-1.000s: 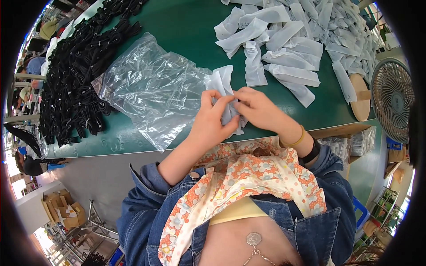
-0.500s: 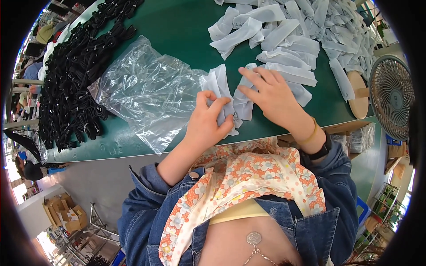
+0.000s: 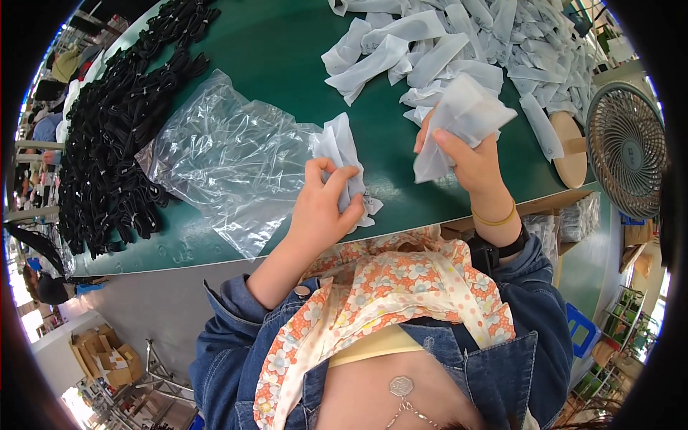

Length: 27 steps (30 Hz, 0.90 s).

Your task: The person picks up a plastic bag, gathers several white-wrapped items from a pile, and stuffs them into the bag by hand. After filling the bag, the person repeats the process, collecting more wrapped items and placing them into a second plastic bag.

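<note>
My left hand [image 3: 324, 204] rests with curled fingers on a small stack of whitish frosted packets [image 3: 340, 147], pinning them to the green table. Under this stack, or against it, lies the end of a large clear plastic bag [image 3: 229, 158], crumpled and flat; which of the two I cannot tell. Raised above the table to the right, my right hand [image 3: 469, 159] is closed around a few frosted packets [image 3: 467, 111], fanned out and bent. What the packets contain does not show clearly.
Bundled black cords [image 3: 118, 150] are heaped along the table's left side. Many more frosted packets [image 3: 494, 43] are piled at the far right. A round wooden piece [image 3: 570, 161] and a grey fan [image 3: 627, 150] stand by the right edge. Cardboard boxes [image 3: 106, 355] sit on the floor, lower left.
My right hand, earlier flat near the row of packets, has picked up a few and lifted them up and to the right. My left hand has stayed on its stack.
</note>
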Available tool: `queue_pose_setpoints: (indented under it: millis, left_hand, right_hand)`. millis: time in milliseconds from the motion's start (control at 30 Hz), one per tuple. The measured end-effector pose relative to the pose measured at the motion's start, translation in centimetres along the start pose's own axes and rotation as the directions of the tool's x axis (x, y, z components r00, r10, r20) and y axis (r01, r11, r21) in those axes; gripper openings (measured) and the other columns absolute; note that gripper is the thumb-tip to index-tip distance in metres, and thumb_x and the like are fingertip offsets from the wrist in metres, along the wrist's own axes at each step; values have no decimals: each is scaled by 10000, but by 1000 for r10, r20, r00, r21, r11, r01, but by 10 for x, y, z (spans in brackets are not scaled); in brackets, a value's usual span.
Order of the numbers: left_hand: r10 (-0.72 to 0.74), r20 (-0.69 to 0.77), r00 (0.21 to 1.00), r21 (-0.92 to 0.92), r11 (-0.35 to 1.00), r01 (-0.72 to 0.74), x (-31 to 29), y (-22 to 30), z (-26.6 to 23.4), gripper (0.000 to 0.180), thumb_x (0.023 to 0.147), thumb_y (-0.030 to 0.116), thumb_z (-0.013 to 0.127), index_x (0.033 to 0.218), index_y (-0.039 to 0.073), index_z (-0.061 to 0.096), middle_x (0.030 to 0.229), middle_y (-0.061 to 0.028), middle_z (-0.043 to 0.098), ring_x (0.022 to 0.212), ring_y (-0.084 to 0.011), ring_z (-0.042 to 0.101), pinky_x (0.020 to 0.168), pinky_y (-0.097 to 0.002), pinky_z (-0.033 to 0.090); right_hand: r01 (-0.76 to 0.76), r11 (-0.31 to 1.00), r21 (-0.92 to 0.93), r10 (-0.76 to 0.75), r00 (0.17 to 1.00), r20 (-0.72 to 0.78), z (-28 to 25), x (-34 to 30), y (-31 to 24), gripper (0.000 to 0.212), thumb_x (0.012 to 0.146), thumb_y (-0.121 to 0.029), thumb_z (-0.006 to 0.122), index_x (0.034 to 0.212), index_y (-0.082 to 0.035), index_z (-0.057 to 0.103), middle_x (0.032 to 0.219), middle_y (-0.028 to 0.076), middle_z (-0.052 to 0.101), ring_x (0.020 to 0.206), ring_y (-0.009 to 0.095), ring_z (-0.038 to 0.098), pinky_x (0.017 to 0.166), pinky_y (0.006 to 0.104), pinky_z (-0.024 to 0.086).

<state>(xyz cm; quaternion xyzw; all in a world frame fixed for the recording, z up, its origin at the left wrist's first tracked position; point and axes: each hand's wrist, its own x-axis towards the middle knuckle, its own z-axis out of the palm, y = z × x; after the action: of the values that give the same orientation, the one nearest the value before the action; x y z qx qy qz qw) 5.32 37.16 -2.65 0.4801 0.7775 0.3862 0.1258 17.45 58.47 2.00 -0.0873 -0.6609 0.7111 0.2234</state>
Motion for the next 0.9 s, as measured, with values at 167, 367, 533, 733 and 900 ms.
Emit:
queue_pose_setpoints:
  millis: [167,367,533,733,900]
  left_hand:
    - [16,-15,1000,4,1000,-16,3,3,4,368,733,155,685,1087,94,604,1050,-130,425,686,-277,568,618,-369,494]
    - [28,-32,999,-4,1000,-28,1,2,3,362,737,166,680,1085,100,605,1050,-126,428,695,-277,575,619,-366,498]
    - [18,-20,1000,28,999,-17,1,2,3,362,742,185,681,1087,109,606,1047,-126,438,709,-278,578,624,-362,507]
    - [177,-13,984,188,967,-171,6,6,-4,426,744,277,703,1146,171,611,1019,-124,463,743,-268,576,613,-350,511]
    - [176,70,982,303,934,-189,11,9,-7,445,744,320,705,1165,204,616,999,-115,470,747,-259,567,600,-342,504]
  right_hand:
    - [-49,783,-620,18,998,-57,17,7,36,303,796,-150,666,1035,15,581,874,141,628,795,247,628,718,382,503]
    - [-77,285,-956,9,997,-77,29,9,53,402,749,-187,706,1083,6,591,881,175,629,774,277,628,707,366,494]
    - [-200,662,-722,198,976,-89,46,19,53,438,814,-233,677,1170,-1,572,849,122,613,758,210,613,668,332,486]
    - [-255,955,-148,256,966,-12,64,13,57,448,919,-236,574,1305,-26,490,760,50,572,705,123,587,623,271,470]
    - [-458,879,-128,468,882,51,41,62,55,440,946,-246,525,1353,-92,461,782,101,598,707,200,613,628,314,483]
